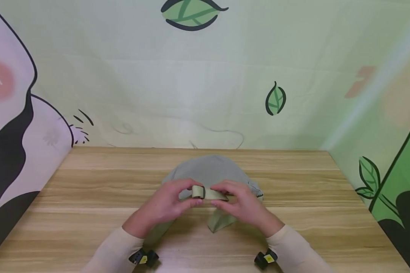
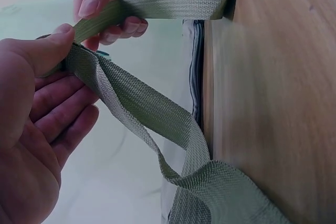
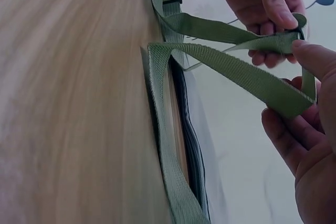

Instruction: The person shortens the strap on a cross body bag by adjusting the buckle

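Flat green woven strap (image 1: 214, 195), pinched by the left hand (image 1: 169, 199) and right hand (image 1: 244, 201) either side of a narrow black slider (image 1: 203, 192), is best kept untwisted.

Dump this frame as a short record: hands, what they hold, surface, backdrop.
left hand: pinches the strap beside the buckle
right hand: grips the strap on the buckle's other side
strap: green webbing, looped at the buckle, slack lengths below the hands
buckle: dark, on the strap between the hands
bag: grey, on the table, beyond the hands
table: wood-grain top
wall: pale green, leaf drawings
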Demonstrator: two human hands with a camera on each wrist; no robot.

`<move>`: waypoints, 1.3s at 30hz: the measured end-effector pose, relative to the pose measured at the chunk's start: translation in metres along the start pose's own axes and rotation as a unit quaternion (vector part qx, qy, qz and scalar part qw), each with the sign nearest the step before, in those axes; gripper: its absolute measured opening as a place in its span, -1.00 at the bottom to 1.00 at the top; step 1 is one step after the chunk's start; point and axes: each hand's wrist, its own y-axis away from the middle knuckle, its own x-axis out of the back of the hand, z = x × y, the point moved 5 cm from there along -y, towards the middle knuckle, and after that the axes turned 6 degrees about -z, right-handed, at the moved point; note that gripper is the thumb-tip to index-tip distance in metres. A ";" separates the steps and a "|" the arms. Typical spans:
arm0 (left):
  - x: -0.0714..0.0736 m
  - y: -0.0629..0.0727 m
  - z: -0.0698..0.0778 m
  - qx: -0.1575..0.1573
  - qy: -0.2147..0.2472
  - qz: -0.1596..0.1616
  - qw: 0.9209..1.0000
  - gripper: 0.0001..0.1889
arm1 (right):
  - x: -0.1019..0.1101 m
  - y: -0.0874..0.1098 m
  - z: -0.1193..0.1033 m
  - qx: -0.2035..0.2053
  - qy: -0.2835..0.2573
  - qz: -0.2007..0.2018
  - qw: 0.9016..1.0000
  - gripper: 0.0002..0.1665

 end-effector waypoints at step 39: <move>-0.004 -0.001 0.001 0.012 0.051 -0.014 0.999 -0.75 | -0.004 -0.001 -0.004 0.053 -0.044 -0.006 0.998 -0.59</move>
